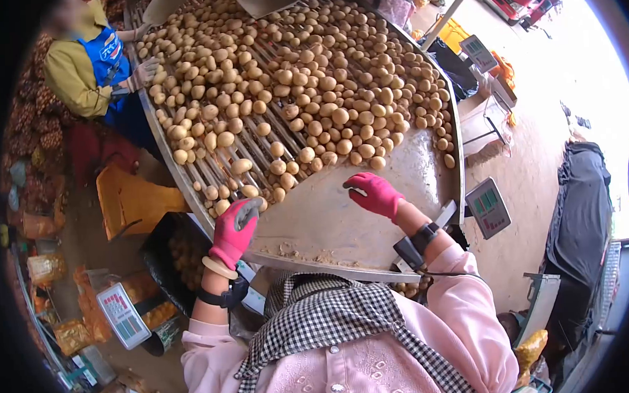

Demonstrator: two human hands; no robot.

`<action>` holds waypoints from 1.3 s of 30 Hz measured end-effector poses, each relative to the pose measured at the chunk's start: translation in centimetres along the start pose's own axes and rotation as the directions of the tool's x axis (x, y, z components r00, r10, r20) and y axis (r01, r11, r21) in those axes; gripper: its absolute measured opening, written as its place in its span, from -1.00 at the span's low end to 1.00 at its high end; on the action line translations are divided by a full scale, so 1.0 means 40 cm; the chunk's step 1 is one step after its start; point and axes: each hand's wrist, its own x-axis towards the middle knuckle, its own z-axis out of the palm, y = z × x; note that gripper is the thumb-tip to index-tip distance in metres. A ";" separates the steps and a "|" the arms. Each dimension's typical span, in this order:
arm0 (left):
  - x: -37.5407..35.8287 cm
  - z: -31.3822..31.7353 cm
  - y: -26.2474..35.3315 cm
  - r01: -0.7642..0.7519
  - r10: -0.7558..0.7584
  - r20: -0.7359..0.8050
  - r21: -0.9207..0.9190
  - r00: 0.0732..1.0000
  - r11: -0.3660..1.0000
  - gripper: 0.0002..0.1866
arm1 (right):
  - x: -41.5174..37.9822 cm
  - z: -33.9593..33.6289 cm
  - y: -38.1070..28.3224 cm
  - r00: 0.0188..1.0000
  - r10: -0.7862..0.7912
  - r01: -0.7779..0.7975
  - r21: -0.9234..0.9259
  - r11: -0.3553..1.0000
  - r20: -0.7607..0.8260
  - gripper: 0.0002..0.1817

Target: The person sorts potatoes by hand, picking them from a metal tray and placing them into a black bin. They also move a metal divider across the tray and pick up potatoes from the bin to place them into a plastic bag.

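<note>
Pink gloves with grey coating cover both my hands. My left hand (234,230) is at the lower left edge of the metal sorting table (316,241), its fingers apart and holding nothing visible. A potato (250,191) lies just beyond its fingertips, and another potato (223,206) is beside it. Over the bare metal sheet, my right hand (375,194) hovers with thumb and fingers parted and nothing in them. The nearest potato (377,163) to it lies a little beyond. Many loose potatoes (310,79) cover the slatted part of the table.
A co-worker in a blue apron (109,55) stands at the left side, gloved hands at the table edge. Scales with displays (123,315) (488,208) flank the table. A yellow chute (138,201) sticks out at left. Crumbs of soil (309,254) lie along the near rim.
</note>
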 end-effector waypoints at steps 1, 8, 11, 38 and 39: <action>0.046 0.004 0.051 0.039 -0.040 0.023 0.036 0.999 0.999 -0.71 | -0.016 -0.051 0.020 0.998 -0.011 0.014 0.043 0.999 -0.055 -0.79; 0.376 0.191 -0.011 -0.160 0.078 0.172 0.540 0.982 0.826 -0.40 | 0.036 -0.222 0.096 0.882 0.051 -0.063 -0.009 0.998 -0.469 -0.71; 0.494 0.226 -0.011 -0.220 0.149 0.163 0.653 0.975 0.725 -0.34 | 0.158 -0.250 0.131 0.912 -0.141 0.113 -0.094 0.989 -0.386 -0.53; 1.210 0.114 -0.198 0.024 -0.044 0.054 0.324 0.998 0.946 -0.52 | 1.058 -0.248 0.258 0.974 -0.044 0.077 -0.142 0.987 0.220 -0.34; 1.198 0.133 -0.219 0.023 -0.045 0.063 0.314 0.997 0.949 -0.53 | 1.041 -0.232 0.327 0.986 -0.019 0.012 0.049 0.999 0.165 -0.39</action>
